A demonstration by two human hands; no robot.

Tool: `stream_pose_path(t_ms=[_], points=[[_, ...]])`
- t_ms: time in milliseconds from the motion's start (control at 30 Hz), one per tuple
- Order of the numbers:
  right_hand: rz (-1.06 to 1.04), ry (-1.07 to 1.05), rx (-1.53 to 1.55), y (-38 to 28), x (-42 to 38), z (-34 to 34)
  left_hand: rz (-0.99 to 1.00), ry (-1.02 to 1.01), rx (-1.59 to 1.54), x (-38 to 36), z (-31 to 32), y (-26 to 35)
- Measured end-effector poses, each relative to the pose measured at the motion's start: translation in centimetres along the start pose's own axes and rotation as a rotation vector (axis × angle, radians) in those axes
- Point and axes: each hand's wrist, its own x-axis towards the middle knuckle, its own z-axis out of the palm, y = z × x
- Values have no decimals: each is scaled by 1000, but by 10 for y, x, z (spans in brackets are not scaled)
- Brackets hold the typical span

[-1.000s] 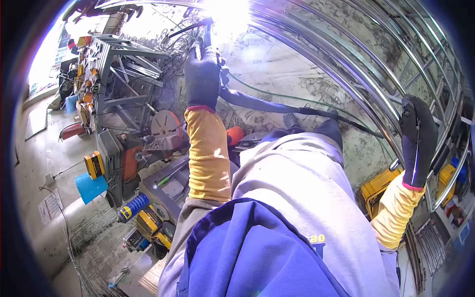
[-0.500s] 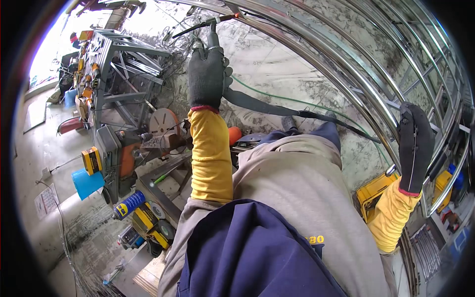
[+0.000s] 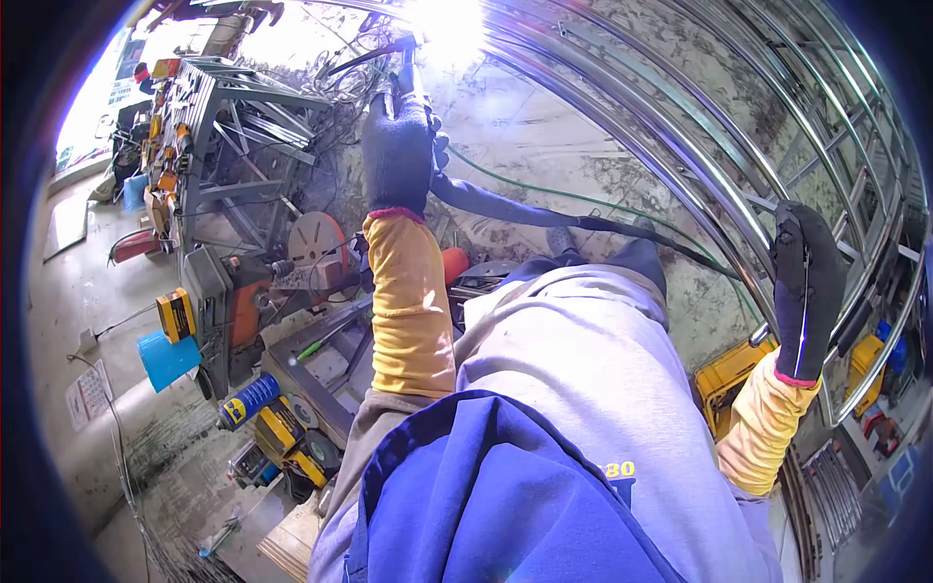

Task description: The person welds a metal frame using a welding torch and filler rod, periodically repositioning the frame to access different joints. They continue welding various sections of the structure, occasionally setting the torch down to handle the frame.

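Observation:
My left hand [image 3: 398,151], in a dark glove, is closed round a welding torch [image 3: 409,76]. The torch's tip is lost in a bright white glare at the top, beside the metal tubes. A thick dark cable [image 3: 515,206] runs from below this hand to the right. On the right side, my right hand [image 3: 809,282], also gloved, is closed against the curved shiny metal tubes [image 3: 695,165]; its fingertips are partly hidden, and a tube passes by them.
At the left stand a metal rack [image 3: 209,146], a blue spray can [image 3: 250,401], a yellow power tool [image 3: 287,432] and a light blue container [image 3: 167,358]. A yellow case [image 3: 727,381] lies lower right. A green hose [image 3: 544,190] crosses the floor.
A bright white arc glare has appeared at the torch tip, where an orange glow was, and lights up my clothes. My left hand has shifted slightly left in view.

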Motion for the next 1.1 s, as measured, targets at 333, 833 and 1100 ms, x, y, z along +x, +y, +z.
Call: stream_pose_path(t_ms=[333,833,1100], points=[[105,-23,-4,-7,0,-1,-48,16,27,-6,2,8],[27,-11,-3,-5,0,0,-1,18,31,-3,1,4],[82,-31,23,-5,0,0,-34,47,46,-11,7,14]])
